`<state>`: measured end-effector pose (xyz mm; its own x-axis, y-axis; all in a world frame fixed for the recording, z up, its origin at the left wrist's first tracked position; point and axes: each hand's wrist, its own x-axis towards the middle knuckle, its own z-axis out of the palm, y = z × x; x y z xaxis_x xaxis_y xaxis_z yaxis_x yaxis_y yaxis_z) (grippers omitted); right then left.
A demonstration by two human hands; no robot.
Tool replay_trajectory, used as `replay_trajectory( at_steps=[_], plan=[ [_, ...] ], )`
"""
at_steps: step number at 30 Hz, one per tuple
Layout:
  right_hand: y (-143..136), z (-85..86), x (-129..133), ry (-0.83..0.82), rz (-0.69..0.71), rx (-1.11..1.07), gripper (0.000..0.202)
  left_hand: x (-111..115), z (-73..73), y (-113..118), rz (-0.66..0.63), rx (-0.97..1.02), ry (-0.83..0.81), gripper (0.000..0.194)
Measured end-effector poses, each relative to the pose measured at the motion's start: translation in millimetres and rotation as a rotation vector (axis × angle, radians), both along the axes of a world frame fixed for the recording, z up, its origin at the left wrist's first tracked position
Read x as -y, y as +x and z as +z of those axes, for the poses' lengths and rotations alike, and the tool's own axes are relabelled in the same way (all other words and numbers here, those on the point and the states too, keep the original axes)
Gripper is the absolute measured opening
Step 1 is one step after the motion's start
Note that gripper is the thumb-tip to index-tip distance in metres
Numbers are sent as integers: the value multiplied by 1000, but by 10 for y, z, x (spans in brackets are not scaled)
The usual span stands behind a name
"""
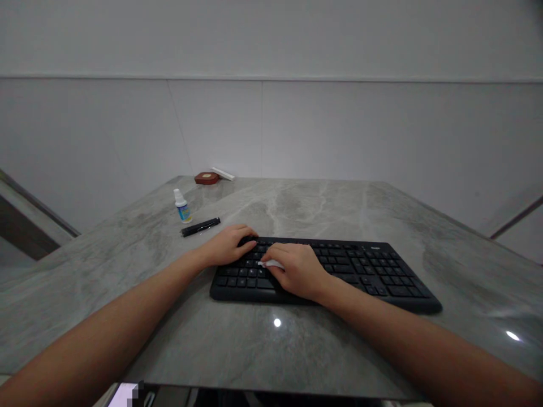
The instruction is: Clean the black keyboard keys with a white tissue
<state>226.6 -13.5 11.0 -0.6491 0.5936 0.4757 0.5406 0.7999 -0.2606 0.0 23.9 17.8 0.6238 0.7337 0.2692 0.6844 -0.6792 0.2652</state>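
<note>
A black keyboard (339, 277) lies on the table, set slightly askew. My left hand (231, 244) is at its upper left corner, with the fingers along the back edge and the thumb over the keys, holding it there. Over the left half of the keys, my right hand (299, 268) pinches a small white wipe (274, 264). The wipe's tip is down at the keys; most of it is hidden by the fingers. Behind my left hand lies a black pen-like tool (201, 226), its exact kind unclear.
A white spray bottle (182, 207) with a blue label stands at the left. Farther back sit a reddish-brown box (206, 178) and a flat white strip (223, 173). The grey marble-patterned table (331, 209) reaches a pale wall (318, 130).
</note>
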Motion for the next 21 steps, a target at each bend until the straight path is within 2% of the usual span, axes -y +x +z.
replay_trajectory(
  at_steps=[2,7,10,14,18,21],
  plan=[
    [-7,-10,-3,29,-47,-4,13,-2,0,-3,0,-1,-6,21],
    [-4,-24,-21,23,55,20,14,-13,-6,-8,-1,-2,-12,23],
    [-3,-15,-26,19,-3,-1,13,-15,-9,-7,-4,-3,-15,22],
    [10,4,-37,12,36,10,13,-11,-5,-3,2,-7,-16,22],
    [52,20,-65,58,-70,29,12,-7,-1,-3,6,-13,-17,23],
    [80,18,-78,66,-87,34,13,-5,2,-2,2,-16,-18,22]
  ],
)
